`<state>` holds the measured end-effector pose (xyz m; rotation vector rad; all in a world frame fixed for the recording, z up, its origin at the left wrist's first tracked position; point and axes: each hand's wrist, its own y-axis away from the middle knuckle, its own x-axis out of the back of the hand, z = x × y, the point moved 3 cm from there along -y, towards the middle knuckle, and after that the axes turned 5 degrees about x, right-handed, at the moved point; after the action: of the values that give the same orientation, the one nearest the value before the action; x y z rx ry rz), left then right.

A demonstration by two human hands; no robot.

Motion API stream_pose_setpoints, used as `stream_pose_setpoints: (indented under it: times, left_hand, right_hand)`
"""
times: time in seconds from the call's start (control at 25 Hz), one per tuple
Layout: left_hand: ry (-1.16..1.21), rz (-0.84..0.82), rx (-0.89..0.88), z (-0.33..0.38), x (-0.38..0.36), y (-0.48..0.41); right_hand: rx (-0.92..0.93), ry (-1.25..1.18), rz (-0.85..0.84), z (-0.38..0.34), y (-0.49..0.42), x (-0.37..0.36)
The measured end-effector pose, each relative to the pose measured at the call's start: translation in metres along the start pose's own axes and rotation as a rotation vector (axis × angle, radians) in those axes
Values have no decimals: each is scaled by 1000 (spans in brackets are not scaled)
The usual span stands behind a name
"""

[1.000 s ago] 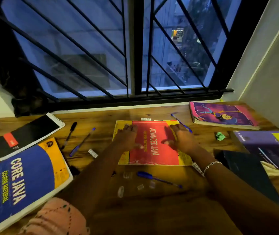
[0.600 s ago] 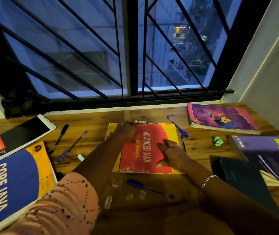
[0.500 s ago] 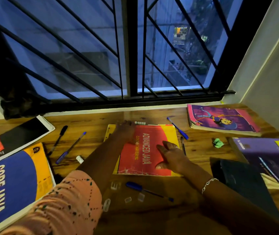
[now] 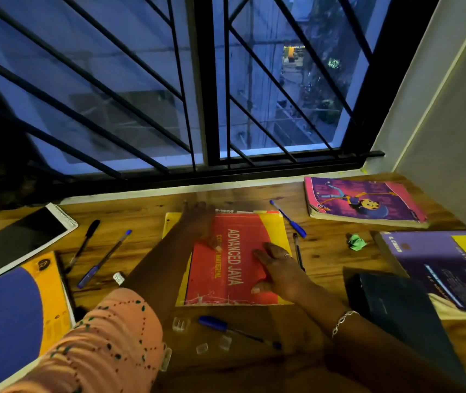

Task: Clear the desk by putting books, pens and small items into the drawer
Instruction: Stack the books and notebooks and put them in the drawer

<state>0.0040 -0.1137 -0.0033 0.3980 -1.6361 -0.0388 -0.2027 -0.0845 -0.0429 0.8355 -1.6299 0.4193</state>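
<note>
left hand is out at the far left corner of the red and yellow advanced java book, fingers lying over the far edge. it's blurred there, so i cannot tell whether they curl under the cover or just rest on it. right hand lies flat on the right half of the cover, fingers straight and spread, palm down, gripping nothing; there's a ring on one finger and a silver bracelet on the wrist.

the book lies flat in the middle of the wooden desk, just below the barred window. a blue pen lies just in front of it, with small clear plastic pieces scattered nearby. a dark pen sits along the book's right edge, beside the right hand, and another blue pen lies angled off the far right corner.

over on the left: a black pen, a blue-capped pen, a small white item, a black spiral notebook and the big blue core java book at the near left edge. on the right: a crumpled green scrap, a pink book by the wall, a purple book, and a dark case in front of it.
</note>
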Motion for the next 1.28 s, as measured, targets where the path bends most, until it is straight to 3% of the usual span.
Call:
stream_pose_setpoints:
  times: [0.2,0.44,0.52,0.6,0.68,0.8,0.92,1.0,1.12,1.24,1.28]
  left_hand:
    - [36,178,35,-1,22,3]
    - [83,366,-75,14,66,48]
    - [127,458,-99,17,87,74]
    - [268,530,-89,12,108,100]
    - [416,604,-91,7,123,123]
    - [632,714,-80,0,135,139]
    - [1144,662,-109,3,133,142]
    - [1407,646,-86,12,123,138]
    - [1605,488,-24,32,102,131]
    - [1800,-41,-67,66,71,128]
    - [1846,-144,-68,79,60,129]
  right_hand:
    - [10,-75,33,3,7,-1]
    - [27,-91,91,4,17,-4]
    - [90,-158,254,1,25,1]
    - [150,-241,556,-1,35,12]
    - [90,-419,802,2,44,19]
    - [-44,-1049,887,13,45,26]
    - [81,-1677,639,22,39,43]
    - [150,-1818,573,29,45,59]
    - [176,-1801,680,55,59,88]
    - [41,-1604,689,80,80,117]
    - [-13,-1528,663,89,85,123]
